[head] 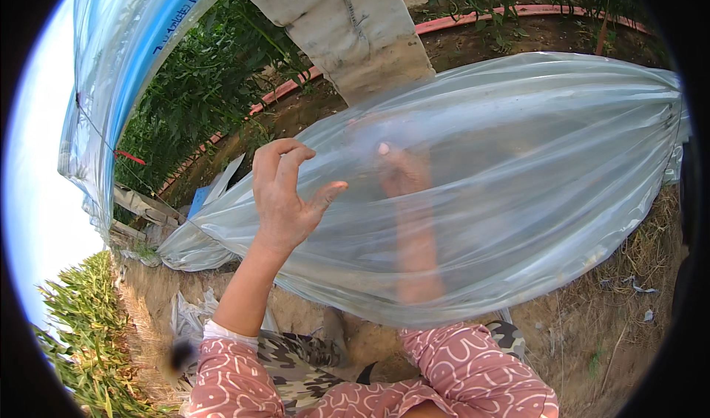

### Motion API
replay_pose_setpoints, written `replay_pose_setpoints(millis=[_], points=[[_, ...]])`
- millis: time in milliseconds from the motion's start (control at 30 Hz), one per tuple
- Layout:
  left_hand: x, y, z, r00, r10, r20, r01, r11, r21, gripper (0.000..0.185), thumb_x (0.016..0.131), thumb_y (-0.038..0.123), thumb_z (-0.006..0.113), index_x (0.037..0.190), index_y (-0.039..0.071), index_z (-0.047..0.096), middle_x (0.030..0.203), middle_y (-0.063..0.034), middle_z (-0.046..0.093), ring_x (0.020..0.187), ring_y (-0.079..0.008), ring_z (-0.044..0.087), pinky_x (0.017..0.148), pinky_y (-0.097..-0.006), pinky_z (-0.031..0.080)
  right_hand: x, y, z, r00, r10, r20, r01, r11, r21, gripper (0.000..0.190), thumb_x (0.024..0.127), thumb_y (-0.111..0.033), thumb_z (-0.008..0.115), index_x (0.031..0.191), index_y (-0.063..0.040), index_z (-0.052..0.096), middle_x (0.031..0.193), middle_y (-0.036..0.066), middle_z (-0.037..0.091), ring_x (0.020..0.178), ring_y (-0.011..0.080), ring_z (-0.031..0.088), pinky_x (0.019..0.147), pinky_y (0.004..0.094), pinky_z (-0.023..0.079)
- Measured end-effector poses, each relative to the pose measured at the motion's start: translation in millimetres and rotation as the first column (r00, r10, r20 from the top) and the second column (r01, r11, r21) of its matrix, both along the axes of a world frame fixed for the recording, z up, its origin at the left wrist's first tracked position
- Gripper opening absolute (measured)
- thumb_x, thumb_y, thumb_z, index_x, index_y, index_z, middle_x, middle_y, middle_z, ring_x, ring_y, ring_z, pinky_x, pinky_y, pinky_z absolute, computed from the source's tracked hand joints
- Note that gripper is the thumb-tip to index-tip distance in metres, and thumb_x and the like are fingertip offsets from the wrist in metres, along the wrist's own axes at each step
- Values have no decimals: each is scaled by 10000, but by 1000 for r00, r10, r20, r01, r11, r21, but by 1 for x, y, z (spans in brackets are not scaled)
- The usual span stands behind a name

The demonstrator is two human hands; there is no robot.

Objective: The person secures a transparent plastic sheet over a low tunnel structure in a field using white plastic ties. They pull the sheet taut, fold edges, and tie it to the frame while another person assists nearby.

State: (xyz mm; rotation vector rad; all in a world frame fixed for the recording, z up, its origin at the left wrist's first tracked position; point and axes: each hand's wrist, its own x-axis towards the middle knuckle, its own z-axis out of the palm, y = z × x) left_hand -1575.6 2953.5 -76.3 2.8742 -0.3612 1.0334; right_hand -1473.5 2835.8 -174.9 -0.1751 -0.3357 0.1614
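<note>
A wide sheet of clear plastic film (499, 196) hangs in long folds before me, gathered at its left and right ends. Above its near left part is my left hand (288, 190), fingers curled and thumb apart, with nothing in it. My right hand (405, 171) and forearm are behind the film and show blurred through it; the thumb tip looks sharper near the upper middle. Whether those fingers hold a fold of the film cannot be made out. Beyond the film's upper edge hangs a worn grey fabric strip (355, 35).
Leafy green plants (205, 63) grow beyond a pink-red pipe or hose (288, 88). More film with a blue band (133, 57) rises at left, near a cord with a red tie (130, 157). Dry earth (588, 329) lies below, with corn-like plants (89, 329) at lower left.
</note>
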Motion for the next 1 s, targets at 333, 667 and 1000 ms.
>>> replay_pose_setpoints(millis=[333, 667, 1000], points=[[-29, -41, -65, 828, -129, -545, 75, 990, -121, 158, 782, 133, 661, 863, 35, 565, 778, -115, 510, 776, -327, 535, 685, -405, 434, 19, 19, -10, 995, 27, 100, 4, 954, -301, 440, 786, -111, 629, 1187, 32, 519, 1147, 180, 574, 999, 221, 570, 862, 334, 460], [-52, -17, -33, 833, -167, -527, -4, 952, -306, 236, 785, 163, 693, 948, 49, 566, 912, -124, 553, 869, -314, 549, 742, -409, 430, 48, 38, 3, 737, 14, 676, 291, 895, -337, 439, 859, -243, 601, 1191, 33, 519, 1208, 211, 536, 1114, 256, 527, 945, 397, 416], [21, 8, -3, 979, 173, -107, -166, 983, 72, 836, 599, 306, 834, 1274, 41, 419, 1178, -169, 536, 1060, -359, 514, 860, -429, 423, 16, 20, 1, 830, 268, 488, -370, 921, 123, 609, 854, -335, 594, 1280, 76, 447, 1353, 222, 437, 1298, 385, 371, 1077, 576, 250]])
